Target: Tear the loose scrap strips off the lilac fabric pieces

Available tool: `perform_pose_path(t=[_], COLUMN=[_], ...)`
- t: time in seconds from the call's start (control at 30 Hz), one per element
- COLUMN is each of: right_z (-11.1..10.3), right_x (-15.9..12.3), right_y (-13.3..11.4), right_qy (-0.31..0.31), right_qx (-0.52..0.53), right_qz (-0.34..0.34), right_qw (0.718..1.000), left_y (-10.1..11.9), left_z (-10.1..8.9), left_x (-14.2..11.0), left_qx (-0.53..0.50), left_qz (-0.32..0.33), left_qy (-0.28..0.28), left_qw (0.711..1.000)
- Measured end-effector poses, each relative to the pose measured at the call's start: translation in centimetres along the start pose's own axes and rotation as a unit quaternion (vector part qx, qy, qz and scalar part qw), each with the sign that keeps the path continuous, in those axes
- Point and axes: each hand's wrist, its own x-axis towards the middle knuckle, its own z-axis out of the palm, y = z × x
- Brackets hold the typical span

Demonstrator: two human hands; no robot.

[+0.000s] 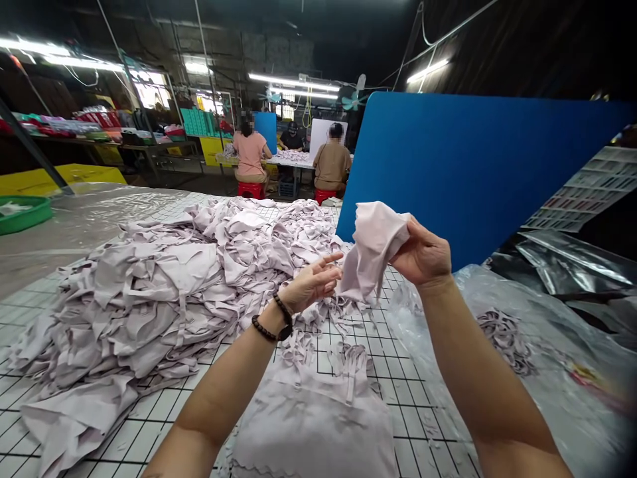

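Observation:
My right hand [425,255] grips a pale lilac cloth garment piece [373,249] by its upper right edge, and the fabric hangs above the table. Just left of it, my left hand [313,284] has its fingers stretched out and apart. Its fingertips come close to the cloth's left side; whether they touch it I cannot tell. A dark beaded bracelet [271,328] circles my left wrist. Below my hands, a flat stack of similar garments [318,421] with thin straps lies near the front. To the left rises a big loose heap of the same lilac garments [194,272].
A tall blue panel [448,166] stands behind my right hand. Clear plastic bags [478,332] holding lilac strips lie at the right of the grid-lined table [413,411]. A green basket [24,214] is at far left. Several people sit at a table farther back.

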Motion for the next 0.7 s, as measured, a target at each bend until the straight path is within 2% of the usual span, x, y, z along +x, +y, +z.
perform_pose_path(t=[0.07, 0.13, 0.23, 0.3, 0.37, 0.47, 0.57, 0.63, 0.7], right_z=[0.2, 0.3, -0.1, -0.7, -1.2, -2.0, -2.6, -3.1, -3.9], right_x=[-0.4, -0.9, -1.4, -1.6, -1.7, -1.6, -1.4, -1.3, -1.1], right_y=[-0.2, -0.4, -0.4, -0.4, -0.3, 0.0, 0.3, 0.4, 0.6], right_qy=[-0.012, -0.027, -0.034, -0.032, -0.039, -0.061, -0.050, -0.024, 0.003], right_qx=[-0.007, -0.017, -0.032, -0.021, 0.006, 0.051, 0.071, 0.063, 0.045], right_qz=[0.014, 0.036, 0.052, 0.052, 0.062, 0.087, 0.084, 0.067, 0.049], right_qw=[1.000, 0.999, 0.998, 0.998, 0.997, 0.993, 0.993, 0.995, 0.998], left_y=[-0.2, -0.3, 0.0, 0.5, 1.1, 1.4, 1.0, 0.7, 0.7], left_z=[0.8, 1.7, 2.4, 2.2, 1.6, 0.4, -0.6, -1.2, -1.7], left_x=[1.2, 2.3, 3.0, 2.8, 2.4, 1.7, 1.1, 0.7, 0.3], left_qx=[0.071, 0.106, 0.067, 0.029, 0.016, 0.086, 0.268, 0.380, 0.437], left_qz=[0.028, 0.067, 0.104, 0.123, 0.105, -0.013, -0.118, -0.127, -0.093], left_qy=[0.032, 0.040, 0.044, 0.057, 0.038, -0.069, -0.149, -0.157, -0.158], left_qw=[0.997, 0.991, 0.991, 0.990, 0.994, 0.994, 0.944, 0.903, 0.881])
